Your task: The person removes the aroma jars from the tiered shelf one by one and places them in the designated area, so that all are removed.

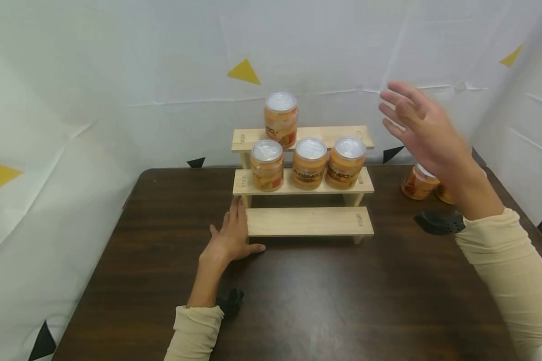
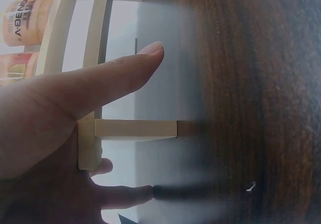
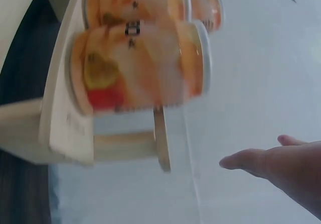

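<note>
Dark tabletop point(image 1: 320, 296); left grip point(image 1: 228, 238) spread against lowest shelf point(image 1: 304, 221); right grip point(image 1: 422, 130) raised, loosely splayed, empty

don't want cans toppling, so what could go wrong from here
The left hand is at the left end of the lowest shelf; a nudge might shift it. The right hand, raised off to the right, could clip the rightmost can on the middle shelf, which might knock the can close beside it.

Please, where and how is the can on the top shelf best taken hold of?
Probably around the can, just below its silver lid, with the right hand coming from the right: the round can stands upright, alone on the top shelf.
</note>
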{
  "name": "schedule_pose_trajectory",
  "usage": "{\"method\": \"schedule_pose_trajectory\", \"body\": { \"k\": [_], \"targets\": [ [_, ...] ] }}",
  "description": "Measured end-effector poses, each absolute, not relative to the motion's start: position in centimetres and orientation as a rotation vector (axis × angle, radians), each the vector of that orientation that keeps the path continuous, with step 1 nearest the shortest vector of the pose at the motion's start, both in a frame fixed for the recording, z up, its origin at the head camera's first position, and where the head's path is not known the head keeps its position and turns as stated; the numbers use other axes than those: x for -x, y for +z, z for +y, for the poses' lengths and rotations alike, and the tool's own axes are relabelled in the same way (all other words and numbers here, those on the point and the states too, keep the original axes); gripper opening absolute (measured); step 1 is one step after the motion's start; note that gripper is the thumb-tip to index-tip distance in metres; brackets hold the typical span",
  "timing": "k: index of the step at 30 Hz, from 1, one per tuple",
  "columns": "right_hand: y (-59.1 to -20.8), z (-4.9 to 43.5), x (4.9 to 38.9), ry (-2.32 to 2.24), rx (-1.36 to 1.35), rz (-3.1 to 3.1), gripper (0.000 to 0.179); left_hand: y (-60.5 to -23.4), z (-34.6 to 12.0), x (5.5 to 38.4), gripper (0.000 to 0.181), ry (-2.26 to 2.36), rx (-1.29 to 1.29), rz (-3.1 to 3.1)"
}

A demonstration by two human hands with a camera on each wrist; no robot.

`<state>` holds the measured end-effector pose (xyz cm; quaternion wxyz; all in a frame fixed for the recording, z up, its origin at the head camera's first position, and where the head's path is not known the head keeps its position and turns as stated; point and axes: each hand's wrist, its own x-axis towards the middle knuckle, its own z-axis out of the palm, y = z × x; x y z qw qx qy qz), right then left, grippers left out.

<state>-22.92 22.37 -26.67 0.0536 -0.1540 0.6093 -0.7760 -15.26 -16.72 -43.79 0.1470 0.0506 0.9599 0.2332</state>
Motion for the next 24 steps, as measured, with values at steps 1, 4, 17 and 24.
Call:
{"method": "schedule_pose_trajectory", "body": {
  "k": [1, 4, 17, 24],
  "targets": [
    [-26.5, 21.7, 23.1, -2.324, 0.469, 1.871, 0.077, -43.5, -16.6, 15.1, 0.137, 0.68, -0.145, 2.76],
    [-26.2, 19.8, 23.5, -2.279, 0.481, 1.868, 0.08, -43.4, -16.6, 15.1, 0.138, 0.686, -0.148, 2.761],
    [-25.4, 14.3, 25.5, -2.157, 0.523, 1.896, 0.078, -43.1, -16.5, 14.8, 0.138, 0.647, -0.134, 2.752],
    [-25.6, 11.6, 26.6, -1.98, 0.519, 2.017, 0.075, -41.5, -16.1, 13.9, 0.134, 0.637, -0.123, 2.735]
  ]
}}
